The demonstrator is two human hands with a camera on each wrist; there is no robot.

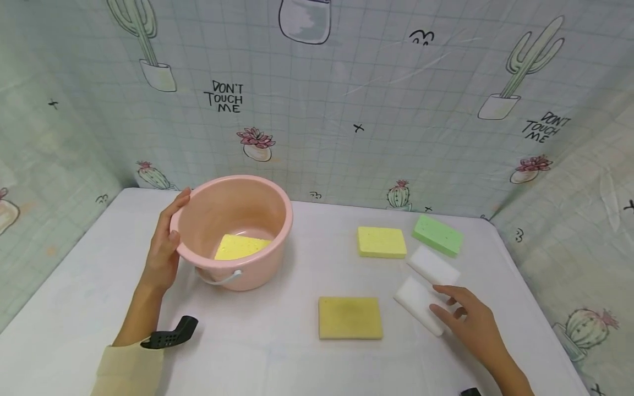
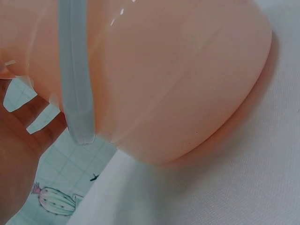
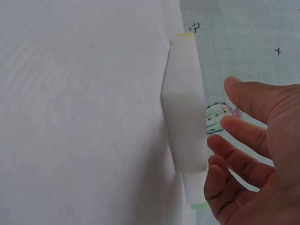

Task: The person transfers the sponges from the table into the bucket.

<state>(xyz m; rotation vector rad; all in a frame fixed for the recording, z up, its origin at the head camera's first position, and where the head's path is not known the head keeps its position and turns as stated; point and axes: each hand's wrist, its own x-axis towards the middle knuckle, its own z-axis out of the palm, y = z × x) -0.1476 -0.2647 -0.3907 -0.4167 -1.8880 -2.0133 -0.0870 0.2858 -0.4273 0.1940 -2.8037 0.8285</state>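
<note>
My left fingers (image 1: 174,208) spread against the pink bucket (image 1: 260,278), my right fingers (image 1: 453,292), parted and empty, hover by the nearer white sponge (image 1: 416,305) on the surface (image 1: 223,352); a crooked pinch could shove it into the farther white sponge (image 1: 433,265).

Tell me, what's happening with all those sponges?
A person's left hand holds a pink bucket by its rim, with a yellow sponge inside. The right hand is at the nearer white sponge, fingers not closed on it. The farther white sponge, a green sponge, another yellow sponge and a darker yellow sponge also lie outside the bucket.
</note>
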